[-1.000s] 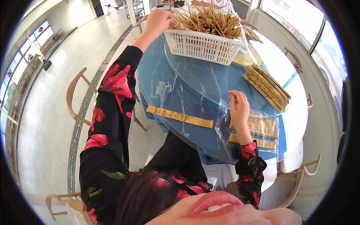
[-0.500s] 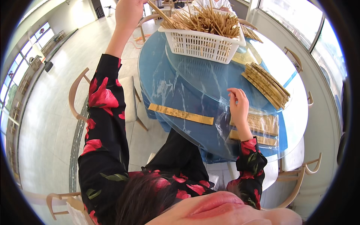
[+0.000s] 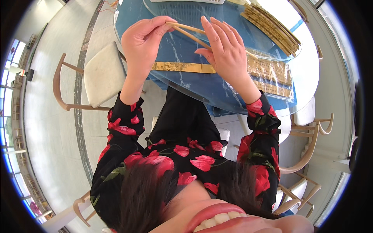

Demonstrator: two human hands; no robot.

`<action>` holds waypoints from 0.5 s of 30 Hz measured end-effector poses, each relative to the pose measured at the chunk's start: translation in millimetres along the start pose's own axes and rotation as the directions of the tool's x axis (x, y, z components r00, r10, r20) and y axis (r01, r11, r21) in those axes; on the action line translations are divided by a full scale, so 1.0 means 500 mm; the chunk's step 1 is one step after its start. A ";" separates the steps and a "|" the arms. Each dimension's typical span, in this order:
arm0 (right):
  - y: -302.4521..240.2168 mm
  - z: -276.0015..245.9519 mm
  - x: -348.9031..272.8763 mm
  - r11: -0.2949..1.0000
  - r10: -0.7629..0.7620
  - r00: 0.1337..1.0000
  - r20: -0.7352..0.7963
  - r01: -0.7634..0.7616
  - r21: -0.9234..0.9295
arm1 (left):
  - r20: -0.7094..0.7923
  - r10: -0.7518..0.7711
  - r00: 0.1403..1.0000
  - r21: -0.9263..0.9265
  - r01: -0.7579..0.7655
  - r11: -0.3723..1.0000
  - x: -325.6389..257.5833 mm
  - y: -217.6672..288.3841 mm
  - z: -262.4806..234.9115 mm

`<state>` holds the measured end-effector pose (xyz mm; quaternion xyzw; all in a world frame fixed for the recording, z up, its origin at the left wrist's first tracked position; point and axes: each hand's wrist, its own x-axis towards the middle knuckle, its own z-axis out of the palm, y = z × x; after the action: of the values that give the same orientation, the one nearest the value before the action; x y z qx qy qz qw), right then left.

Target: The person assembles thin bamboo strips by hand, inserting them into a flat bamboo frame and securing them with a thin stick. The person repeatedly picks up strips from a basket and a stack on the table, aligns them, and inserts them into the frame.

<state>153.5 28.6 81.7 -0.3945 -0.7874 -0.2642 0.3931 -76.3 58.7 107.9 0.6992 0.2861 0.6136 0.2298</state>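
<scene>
A pair of pale wooden chopsticks [image 3: 192, 37] is pinched at one end between the thumb and fingers of my left hand [image 3: 142, 39], raised over the near left of the table. The two sticks spread apart slightly toward my right hand [image 3: 229, 52]. That hand has its fingers stretched out, with the sticks passing behind it; whether it touches them I cannot tell. One tip shows past its far side. Below and between the hands, a long gold paper chopstick sleeve [image 3: 178, 66] lies flat on the table.
The round table [image 3: 217, 97] has a blue cloth under glass. A clear plastic pack of gold sleeves [image 3: 272, 75] lies at right, with a fanned stack of sleeves [image 3: 270, 29] beyond. A white basket [image 3: 194, 1] shows at the top edge. A chair [image 3: 105, 73] stands at left.
My left hand has come back from beside the basket toward me, bringing the chopsticks. My right hand has risen off the plastic pack and moved left beside them. The view has tilted downward.
</scene>
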 end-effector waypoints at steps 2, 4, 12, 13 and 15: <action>0.022 0.021 -0.023 0.992 0.073 0.995 0.062 -0.079 0.102 | 0.082 0.032 0.996 0.027 -0.035 0.999 0.006 -0.019 0.025; 0.038 0.016 -0.039 0.983 0.154 0.980 0.127 -0.165 0.082 | 0.112 -0.029 0.993 0.134 0.014 0.991 0.002 -0.020 0.043; 0.065 0.013 -0.058 0.996 0.087 0.986 0.145 -0.091 0.018 | 0.137 0.180 0.974 0.352 -0.217 0.910 -0.045 -0.051 0.094; 0.073 0.016 -0.061 0.997 0.077 0.985 0.152 -0.080 0.014 | 0.149 0.188 0.971 0.359 -0.230 0.905 -0.045 -0.058 0.090; 0.092 0.014 -0.069 0.993 0.117 0.988 0.105 -0.114 -0.037 | 0.205 0.059 0.977 0.395 -0.138 0.908 -0.070 -0.077 0.079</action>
<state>202.0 44.4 54.1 -0.4592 -0.7789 -0.2317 0.3589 -44.7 64.0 51.0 0.8001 0.3487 0.4825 0.0738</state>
